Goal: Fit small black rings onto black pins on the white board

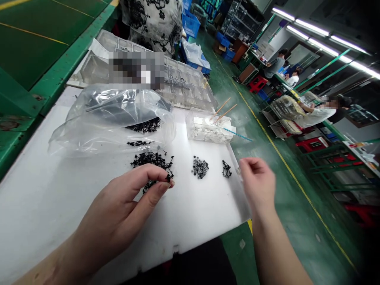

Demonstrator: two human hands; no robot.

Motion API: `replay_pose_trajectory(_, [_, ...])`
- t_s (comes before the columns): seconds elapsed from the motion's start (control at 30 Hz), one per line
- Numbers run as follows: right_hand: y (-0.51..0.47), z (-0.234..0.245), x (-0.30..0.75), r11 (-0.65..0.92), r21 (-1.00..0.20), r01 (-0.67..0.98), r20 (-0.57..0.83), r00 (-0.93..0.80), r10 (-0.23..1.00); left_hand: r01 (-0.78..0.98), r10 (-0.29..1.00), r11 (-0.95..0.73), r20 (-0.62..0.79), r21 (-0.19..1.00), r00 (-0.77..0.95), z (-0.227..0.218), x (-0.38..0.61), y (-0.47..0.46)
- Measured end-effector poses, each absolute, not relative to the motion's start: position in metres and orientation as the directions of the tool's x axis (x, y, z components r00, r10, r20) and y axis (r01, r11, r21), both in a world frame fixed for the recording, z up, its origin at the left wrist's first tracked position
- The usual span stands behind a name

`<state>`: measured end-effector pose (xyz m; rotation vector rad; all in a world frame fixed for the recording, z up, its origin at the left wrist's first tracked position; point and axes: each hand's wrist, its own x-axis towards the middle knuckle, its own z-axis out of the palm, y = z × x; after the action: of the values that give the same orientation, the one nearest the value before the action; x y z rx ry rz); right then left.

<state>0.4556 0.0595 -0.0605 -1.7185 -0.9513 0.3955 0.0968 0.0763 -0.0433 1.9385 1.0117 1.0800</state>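
Observation:
My left hand (127, 206) is closed in a pinch on a small black part (168, 178), thumb against forefinger. Just behind its fingertips lies a loose pile of thin black parts (152, 160) on the white board (196, 221). My right hand (259, 180) is curled, held over the board's right edge; whatever its fingers may hold is hidden. To the left of that hand is a smaller cluster of black parts (226, 169). Between the two black groups sits a heap of small round rings (200, 167), dark and grey.
A clear plastic bag (109, 126) with more black parts lies at the back left. Behind stand a clear box (208, 132) with white contents and sticks, and a compartment tray (190, 85). A green metal frame (44, 95) borders the left. People sit at benches far right.

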Motion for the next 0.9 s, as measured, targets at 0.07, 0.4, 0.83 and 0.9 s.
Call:
replay_pose_trajectory(0.07, [0.048, -0.069, 0.428, -0.113, -0.814, 0.570, 0.196, 0.452, 0.870, 0.298, 0.863, -0.465, 0.353, 0.834, 0.361, -0.044, 0.096, 0.076])
replay_pose_trajectory(0.4, [0.058, -0.099, 0.394, -0.010, -0.508, 0.861, 0.238, 0.152, 0.959, 0.281, 0.876, -0.427, 0.317, 0.859, 0.362, -0.048, 0.095, 0.075])
replay_pose_trajectory(0.83, [0.021, -0.035, 0.353, 0.082, -0.927, 0.367, 0.162, 0.195, 0.967, 0.204, 0.869, -0.408, 0.310, 0.890, 0.386, -0.042, 0.102, 0.074])
replay_pose_trajectory(0.9, [0.018, -0.020, 0.335, 0.095, -0.963, 0.251, 0.122, 0.093, 0.988, 0.191, 0.864, -0.413, 0.316, 0.891, 0.393, -0.041, 0.102, 0.073])
